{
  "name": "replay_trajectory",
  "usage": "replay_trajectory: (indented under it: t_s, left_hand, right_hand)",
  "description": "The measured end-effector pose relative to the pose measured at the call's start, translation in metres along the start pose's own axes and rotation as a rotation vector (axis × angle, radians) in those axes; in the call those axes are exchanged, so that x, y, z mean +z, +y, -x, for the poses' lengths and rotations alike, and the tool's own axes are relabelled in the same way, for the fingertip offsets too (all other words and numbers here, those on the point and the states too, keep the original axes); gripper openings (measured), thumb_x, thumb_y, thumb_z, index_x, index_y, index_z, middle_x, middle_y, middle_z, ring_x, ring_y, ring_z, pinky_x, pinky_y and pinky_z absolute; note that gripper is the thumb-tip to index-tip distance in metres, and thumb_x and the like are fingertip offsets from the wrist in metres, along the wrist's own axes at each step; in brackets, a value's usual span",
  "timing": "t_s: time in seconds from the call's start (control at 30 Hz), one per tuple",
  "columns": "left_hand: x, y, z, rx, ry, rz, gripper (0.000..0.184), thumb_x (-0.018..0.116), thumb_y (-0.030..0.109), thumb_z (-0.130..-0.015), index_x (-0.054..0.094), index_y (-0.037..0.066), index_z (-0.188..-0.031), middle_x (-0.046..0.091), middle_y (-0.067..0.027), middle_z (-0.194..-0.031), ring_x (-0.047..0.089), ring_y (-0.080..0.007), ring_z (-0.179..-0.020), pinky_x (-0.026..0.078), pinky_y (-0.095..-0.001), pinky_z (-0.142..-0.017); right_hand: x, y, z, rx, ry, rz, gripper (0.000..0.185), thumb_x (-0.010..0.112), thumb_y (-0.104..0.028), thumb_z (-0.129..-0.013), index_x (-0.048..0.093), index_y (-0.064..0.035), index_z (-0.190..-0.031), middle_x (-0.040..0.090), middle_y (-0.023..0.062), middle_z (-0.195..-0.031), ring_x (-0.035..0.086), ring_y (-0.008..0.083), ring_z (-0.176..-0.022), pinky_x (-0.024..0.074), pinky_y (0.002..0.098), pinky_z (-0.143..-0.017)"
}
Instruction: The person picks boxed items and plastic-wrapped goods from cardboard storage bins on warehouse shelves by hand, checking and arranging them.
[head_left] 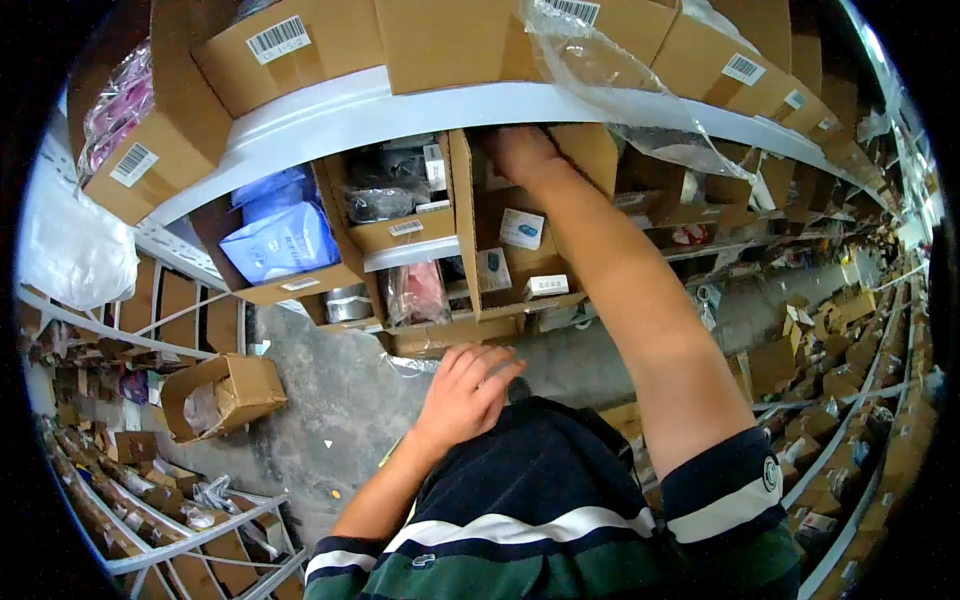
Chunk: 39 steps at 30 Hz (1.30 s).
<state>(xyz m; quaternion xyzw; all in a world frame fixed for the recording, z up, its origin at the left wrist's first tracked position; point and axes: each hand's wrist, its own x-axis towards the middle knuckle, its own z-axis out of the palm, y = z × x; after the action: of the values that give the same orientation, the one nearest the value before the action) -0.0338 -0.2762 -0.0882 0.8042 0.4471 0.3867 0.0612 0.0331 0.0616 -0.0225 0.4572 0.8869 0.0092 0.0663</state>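
Observation:
My right hand (522, 155) reaches deep into an open cardboard box (588, 155) on the shelf. Its fingers are lost in the shadow at the back, so I cannot tell what they touch. Inside that box lie a small white box with a blue picture (522, 229), a grey-and-white small box (493, 270) and a plain white small box (546, 287) at the front edge. In front of my body, below the shelf, my left hand (468, 390) hangs with loosely bent, parted fingers and holds nothing. Nearest to it is a pink item in clear plastic (418, 293).
A white shelf beam (330, 105) crosses above, with barcoded cartons (280, 45) on it. Left of my right arm are blue plastic packets (280, 240) and dark bagged items (385, 200). Clear plastic film (590, 60) droops over the beam. An open carton (255, 385) is at lower left.

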Motion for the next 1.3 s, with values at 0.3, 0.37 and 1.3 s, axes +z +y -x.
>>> replay_trajectory:
  t_s: [0.3, 0.37, 1.3]
  left_hand:
    - [0.008, -0.006, 0.013, -0.044, -0.005, 0.032, 0.038, 0.068, 0.001, -0.075, 0.064, 0.009, -0.112, 0.062, -0.0116, -0.113, 0.060, -0.0319, -0.100, 0.047, -0.0438, -0.087]
    - [0.009, -0.006, 0.013, -0.055, -0.003, 0.041, 0.038, 0.068, 0.001, -0.074, 0.064, 0.009, -0.111, 0.062, -0.0117, -0.113, 0.060, -0.0320, -0.099, 0.047, -0.0433, -0.086]
    - [0.035, -0.023, 0.005, -0.129, 0.004, 0.052, 0.040, 0.067, 0.004, -0.077, 0.064, 0.009, -0.116, 0.061, -0.0121, -0.118, 0.059, -0.0322, -0.101, 0.046, -0.0428, -0.087]
  right_hand:
    - [0.002, -0.004, 0.007, 0.010, -0.010, -0.002, 0.040, 0.053, -0.018, -0.092, 0.057, -0.0112, -0.130, 0.050, 0.0139, -0.142, 0.048, 0.0292, -0.131, 0.0432, 0.0425, -0.104]
    - [0.001, -0.005, 0.013, 0.008, -0.024, -0.001, 0.039, 0.054, -0.017, -0.091, 0.059, -0.0109, -0.129, 0.051, 0.0143, -0.141, 0.049, 0.0295, -0.131, 0.0443, 0.0425, -0.104]
    - [0.064, 0.008, 0.045, -0.320, -0.102, 0.321, 0.016, 0.061, -0.012, -0.083, 0.073, -0.0111, -0.094, 0.070, 0.0122, -0.101, 0.066, 0.0304, -0.103, 0.0555, 0.0420, -0.088]
